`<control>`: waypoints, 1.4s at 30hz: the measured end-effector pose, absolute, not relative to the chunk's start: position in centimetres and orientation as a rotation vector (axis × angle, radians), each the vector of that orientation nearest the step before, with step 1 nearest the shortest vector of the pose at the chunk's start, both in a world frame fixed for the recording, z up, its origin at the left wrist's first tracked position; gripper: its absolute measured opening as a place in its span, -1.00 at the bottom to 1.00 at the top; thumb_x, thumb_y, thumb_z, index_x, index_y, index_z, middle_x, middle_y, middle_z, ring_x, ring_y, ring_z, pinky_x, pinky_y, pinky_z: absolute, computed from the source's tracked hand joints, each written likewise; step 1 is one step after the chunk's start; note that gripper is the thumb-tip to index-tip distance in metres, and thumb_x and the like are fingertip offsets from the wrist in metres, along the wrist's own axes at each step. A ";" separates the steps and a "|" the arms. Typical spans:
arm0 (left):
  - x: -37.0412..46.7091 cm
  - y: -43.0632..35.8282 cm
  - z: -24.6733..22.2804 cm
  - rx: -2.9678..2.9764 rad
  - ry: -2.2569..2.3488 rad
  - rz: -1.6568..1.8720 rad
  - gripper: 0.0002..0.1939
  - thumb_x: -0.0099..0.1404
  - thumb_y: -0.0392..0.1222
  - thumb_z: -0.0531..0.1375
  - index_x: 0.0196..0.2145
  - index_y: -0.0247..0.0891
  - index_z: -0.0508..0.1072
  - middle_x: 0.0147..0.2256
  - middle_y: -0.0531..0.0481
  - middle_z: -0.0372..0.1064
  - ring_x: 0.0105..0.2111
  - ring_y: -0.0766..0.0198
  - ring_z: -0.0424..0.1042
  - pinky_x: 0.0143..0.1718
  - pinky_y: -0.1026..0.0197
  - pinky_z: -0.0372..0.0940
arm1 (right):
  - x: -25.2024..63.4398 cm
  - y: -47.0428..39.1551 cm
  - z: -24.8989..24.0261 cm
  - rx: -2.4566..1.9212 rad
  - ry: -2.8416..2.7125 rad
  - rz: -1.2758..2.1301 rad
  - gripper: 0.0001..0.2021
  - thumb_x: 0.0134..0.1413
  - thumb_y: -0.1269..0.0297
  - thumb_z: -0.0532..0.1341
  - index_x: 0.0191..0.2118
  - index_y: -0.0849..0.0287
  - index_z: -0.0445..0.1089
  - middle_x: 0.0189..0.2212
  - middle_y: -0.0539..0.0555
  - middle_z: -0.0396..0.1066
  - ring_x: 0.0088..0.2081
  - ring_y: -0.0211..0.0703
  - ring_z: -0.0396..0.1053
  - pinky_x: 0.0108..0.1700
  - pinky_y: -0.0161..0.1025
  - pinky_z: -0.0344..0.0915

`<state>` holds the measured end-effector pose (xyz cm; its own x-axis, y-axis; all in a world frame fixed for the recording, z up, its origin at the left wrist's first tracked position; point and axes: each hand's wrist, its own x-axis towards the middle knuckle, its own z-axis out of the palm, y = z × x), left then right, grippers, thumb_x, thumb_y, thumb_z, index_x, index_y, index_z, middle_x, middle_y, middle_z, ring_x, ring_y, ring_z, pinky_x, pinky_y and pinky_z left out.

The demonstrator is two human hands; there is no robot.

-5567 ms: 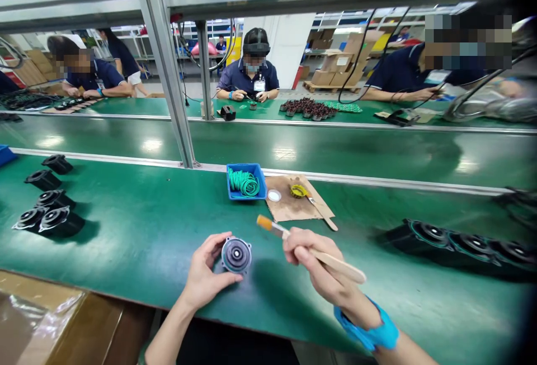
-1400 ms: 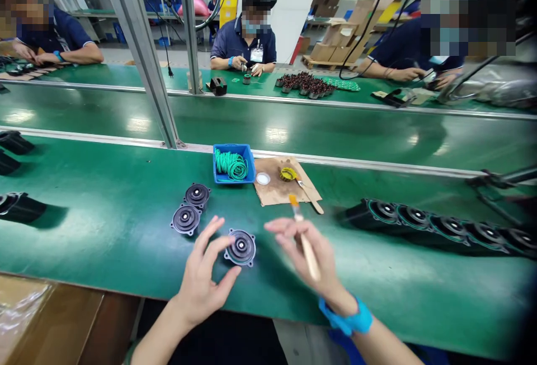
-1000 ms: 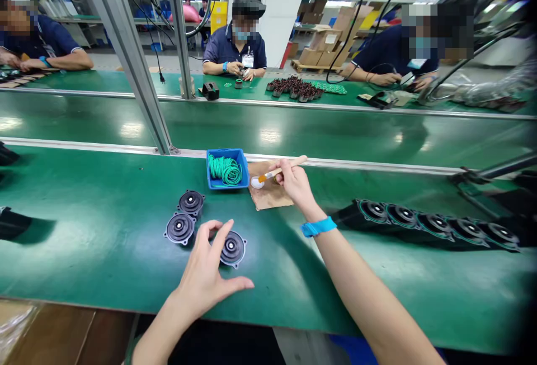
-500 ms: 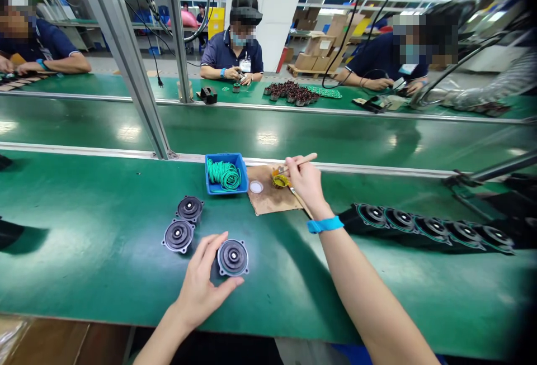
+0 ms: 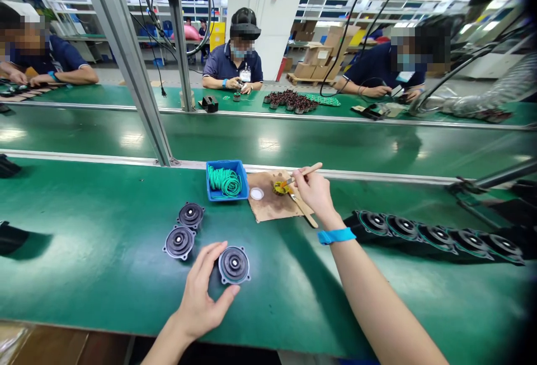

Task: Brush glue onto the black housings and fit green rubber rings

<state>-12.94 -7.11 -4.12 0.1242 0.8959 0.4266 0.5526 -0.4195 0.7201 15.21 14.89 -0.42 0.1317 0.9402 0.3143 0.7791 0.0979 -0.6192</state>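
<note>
Near the front of the bench, my left hand (image 5: 205, 292) curves round a round flanged part (image 5: 234, 265), dark with a ringed centre and small lugs on its light metal rim. My forefinger and thumb lie at opposite edges of it. My right hand (image 5: 314, 190) grips a wooden-handled brush (image 5: 312, 168), its orange-brown bristles at the small yellow-lined cup (image 5: 280, 188). That cup stands on a stained piece of cardboard (image 5: 264, 211), with a white disc (image 5: 257, 193) and a wooden stick (image 5: 308, 217) beside it. Two similar parts (image 5: 179, 242) stand left of my left hand.
A blue bin (image 5: 229, 197) holds green rings (image 5: 224, 180). At right, several flanged parts (image 5: 438, 236) stand in a row on a black holder. A metal post (image 5: 130, 69) rises beyond the bench. Co-workers (image 5: 237, 66) sit across the line.
The brush has lowered, bringing its bristles to the cup, and my right hand has shifted slightly. My left hand stays around the flanged part. The whole view has tilted a little upward.
</note>
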 end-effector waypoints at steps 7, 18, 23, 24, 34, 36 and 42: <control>-12.8 -7.1 -4.4 1.976 1.442 1.300 -0.43 0.21 -0.16 0.28 0.15 -0.22 0.25 0.04 -0.22 0.39 0.06 0.00 0.42 0.06 -0.06 0.38 | 15.3 14.1 -0.8 -1.535 -1.559 0.440 -0.59 0.07 -0.12 0.14 -0.42 0.18 0.41 -0.55 0.12 0.43 -0.46 -0.01 0.39 -0.36 -0.19 0.23; -12.8 -7.1 -4.5 1.871 1.549 1.246 -0.36 0.13 -0.03 0.38 0.11 -0.24 0.31 -0.06 -0.17 0.46 -0.09 0.06 0.51 -0.04 0.01 0.45 | 11.3 1.4 2.1 -0.953 -1.075 1.155 -0.75 0.13 0.03 0.26 -0.35 0.12 0.37 -0.61 -0.06 0.26 -0.61 -0.28 0.24 -0.65 -0.38 0.21; -12.9 -7.0 -4.4 1.880 1.543 1.260 -0.40 0.11 0.03 0.39 0.05 -0.22 0.36 -0.10 -0.14 0.48 -0.12 0.06 0.52 -0.05 0.00 0.45 | 8.9 -4.3 0.1 -0.946 -1.132 1.407 -0.70 0.20 0.01 0.22 -0.37 0.16 0.39 -0.63 -0.03 0.30 -0.64 -0.27 0.26 -0.66 -0.36 0.27; -12.9 -7.0 -4.3 1.882 1.546 1.261 -0.40 0.11 0.04 0.39 0.04 -0.23 0.36 -0.10 -0.15 0.49 -0.13 0.06 0.52 -0.05 0.00 0.45 | 8.7 -4.7 -0.3 -0.959 -1.138 1.415 -0.69 0.21 0.01 0.21 -0.38 0.17 0.39 -0.62 -0.03 0.30 -0.63 -0.28 0.27 -0.66 -0.36 0.28; -12.7 -7.0 -4.0 1.888 1.541 1.284 -0.39 0.13 0.12 0.36 0.03 -0.25 0.39 -0.13 -0.15 0.50 -0.17 0.10 0.54 -0.10 0.06 0.47 | 8.7 -4.0 -0.2 -1.064 -1.330 1.300 -0.69 0.23 0.04 0.21 -0.39 0.18 0.39 -0.58 -0.02 0.34 -0.61 -0.29 0.31 -0.61 -0.37 0.32; -12.7 -7.0 -3.9 1.894 1.526 1.297 -0.39 0.13 0.12 0.36 0.03 -0.26 0.39 -0.12 -0.15 0.51 -0.18 0.11 0.54 -0.12 0.08 0.48 | 8.8 -3.7 0.0 -1.072 -1.391 1.243 -0.69 0.24 0.05 0.20 -0.39 0.19 0.39 -0.55 0.00 0.35 -0.59 -0.29 0.32 -0.60 -0.37 0.32; -12.9 -7.0 -3.8 1.997 1.417 1.344 -0.40 0.12 0.06 0.38 0.04 -0.27 0.40 -0.09 -0.19 0.51 -0.09 0.06 0.53 -0.03 0.04 0.46 | 9.0 -2.2 1.1 -1.024 -1.662 1.039 -0.62 0.30 0.10 0.14 -0.50 0.19 0.38 -0.46 0.06 0.38 -0.56 -0.32 0.32 -0.56 -0.37 0.30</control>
